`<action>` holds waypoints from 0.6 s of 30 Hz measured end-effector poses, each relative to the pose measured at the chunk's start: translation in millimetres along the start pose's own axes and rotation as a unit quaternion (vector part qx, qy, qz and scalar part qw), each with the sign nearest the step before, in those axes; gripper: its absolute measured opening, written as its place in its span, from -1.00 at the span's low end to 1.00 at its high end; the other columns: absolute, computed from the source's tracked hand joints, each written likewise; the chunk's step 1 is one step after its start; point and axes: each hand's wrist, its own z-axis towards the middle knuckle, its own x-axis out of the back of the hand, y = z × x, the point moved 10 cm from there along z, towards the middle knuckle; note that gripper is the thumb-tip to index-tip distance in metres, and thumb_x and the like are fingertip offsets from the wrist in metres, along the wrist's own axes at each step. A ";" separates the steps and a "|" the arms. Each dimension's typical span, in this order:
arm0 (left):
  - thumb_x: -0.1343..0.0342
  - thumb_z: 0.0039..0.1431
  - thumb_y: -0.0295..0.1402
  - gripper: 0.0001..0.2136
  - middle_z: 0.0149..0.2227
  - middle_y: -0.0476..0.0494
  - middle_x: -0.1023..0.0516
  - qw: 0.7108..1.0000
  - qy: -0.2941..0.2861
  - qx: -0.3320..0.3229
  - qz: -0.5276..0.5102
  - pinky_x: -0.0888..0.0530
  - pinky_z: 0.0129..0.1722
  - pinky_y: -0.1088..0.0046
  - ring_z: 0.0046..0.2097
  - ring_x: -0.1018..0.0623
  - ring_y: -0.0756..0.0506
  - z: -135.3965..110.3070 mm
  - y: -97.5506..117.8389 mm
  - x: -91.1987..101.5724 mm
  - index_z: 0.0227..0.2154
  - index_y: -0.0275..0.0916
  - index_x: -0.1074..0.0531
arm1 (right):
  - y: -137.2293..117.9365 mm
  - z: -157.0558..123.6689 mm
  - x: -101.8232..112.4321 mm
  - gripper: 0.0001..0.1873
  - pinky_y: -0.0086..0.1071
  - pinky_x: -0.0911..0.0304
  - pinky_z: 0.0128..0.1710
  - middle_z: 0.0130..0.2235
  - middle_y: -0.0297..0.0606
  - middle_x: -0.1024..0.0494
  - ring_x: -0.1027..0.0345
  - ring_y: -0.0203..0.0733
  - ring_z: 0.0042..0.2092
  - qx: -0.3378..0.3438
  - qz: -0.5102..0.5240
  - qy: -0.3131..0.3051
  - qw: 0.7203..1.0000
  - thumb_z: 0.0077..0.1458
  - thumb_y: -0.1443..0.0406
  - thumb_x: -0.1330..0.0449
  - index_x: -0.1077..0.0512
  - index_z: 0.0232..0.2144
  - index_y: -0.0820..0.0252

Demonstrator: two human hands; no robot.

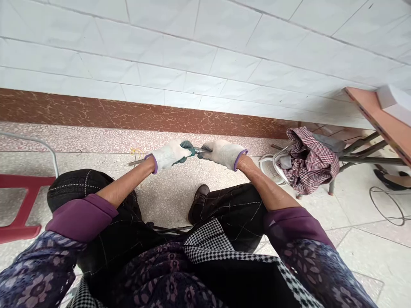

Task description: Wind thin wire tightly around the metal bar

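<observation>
My left hand (171, 153), in a white knit glove with dark green fingertips, is closed around one end of a small ribbed metal piece (199, 150). It looks like a coil or a thread, but most of it is hidden by the gloves. From the other side my right hand (222, 153), gloved alike, pinches the far end, so the two hands nearly meet in front of my knees. A thin brown stick (136, 162) shows just left of my left wrist; I cannot tell whether it is held or lies on the floor.
A red chair or stool (24, 205) stands at the left. On the right, a checked cloth (310, 160) is heaped on a white-framed seat beside a wooden table (382, 115). Tiled wall (180, 60) rises ahead. A looped cable (387, 205) lies far right.
</observation>
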 end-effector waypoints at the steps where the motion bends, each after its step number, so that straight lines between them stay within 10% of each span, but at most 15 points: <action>1: -0.19 0.09 -0.51 -0.92 -0.63 0.03 -0.34 1.000 0.005 0.000 -0.011 0.00 -0.67 0.55 -0.65 -0.23 0.06 2.1 0.3 -1.5 -0.43 -0.21 -0.54 | -1.6 5.9 0.5 -0.72 -0.34 -0.16 -0.38 -0.36 -0.25 -0.50 -0.34 -0.21 -0.36 0.000 -0.016 0.002 1.000 0.30 0.09 -0.22 -0.50 -0.27 0.19; 9: -0.02 0.21 -0.53 -0.83 -0.71 0.15 -0.09 0.976 -0.011 0.046 -0.211 0.11 -0.69 0.53 -0.71 0.00 0.11 19.4 -5.5 -16.7 -0.48 -0.22 -0.34 | -7.4 19.2 20.7 -0.70 -0.36 -0.03 -0.46 -0.44 -0.30 -0.42 -0.21 -0.29 -0.44 0.010 0.012 0.084 0.996 0.31 0.10 -0.14 -0.43 -0.33 0.19; 18: -0.15 0.14 -0.48 -0.88 -0.66 0.16 -0.18 0.978 0.020 -0.040 -0.202 -0.04 -0.67 0.53 -0.68 -0.11 0.12 1.0 20.3 5.9 -0.44 -0.19 -0.33 | -26.8 6.0 -20.2 -0.48 -0.44 -0.06 -0.78 -0.62 -0.41 -0.33 -0.07 -0.36 -0.69 0.055 0.467 -0.118 0.874 0.21 -0.13 -0.14 -0.48 -0.27 0.23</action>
